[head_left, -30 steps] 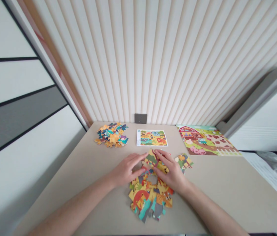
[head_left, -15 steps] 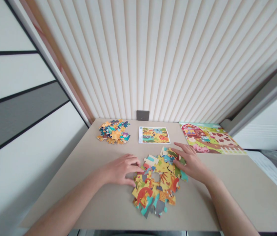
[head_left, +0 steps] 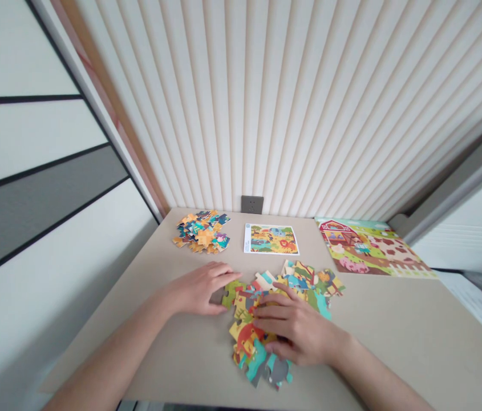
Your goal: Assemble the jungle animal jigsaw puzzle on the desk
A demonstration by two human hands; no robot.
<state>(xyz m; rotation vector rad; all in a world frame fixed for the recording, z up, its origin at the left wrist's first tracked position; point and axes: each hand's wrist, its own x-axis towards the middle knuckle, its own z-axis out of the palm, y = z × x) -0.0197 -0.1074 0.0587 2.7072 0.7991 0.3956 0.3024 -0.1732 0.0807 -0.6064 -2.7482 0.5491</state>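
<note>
Overlapping puzzle pieces [head_left: 255, 357] in yellow, red and turquoise lie in a heap near the table's middle. At the heap's left edge, my left hand [head_left: 204, 288] has its fingers apart, touching or close beside a green piece [head_left: 232, 294]. My right hand [head_left: 296, 325] rests palm down over the heap with its fingers spread, covering some of the pieces. At the upper right of the heap lie several pieces [head_left: 329, 282] with green and yellow print. Whether anything lies under the right palm is hidden.
A second pile of orange and blue pieces [head_left: 202, 233] sits at the back left. Behind the heap lies a picture card [head_left: 271, 238]. The farm picture [head_left: 369, 248] is at the back right. A dark socket [head_left: 252, 204] is on the ribbed wall.
My right hand has moved left and nearer, onto the middle of the heap. Pieces now show farther out at its upper right, and a green piece shows by my left hand. The view has shifted slightly.
</note>
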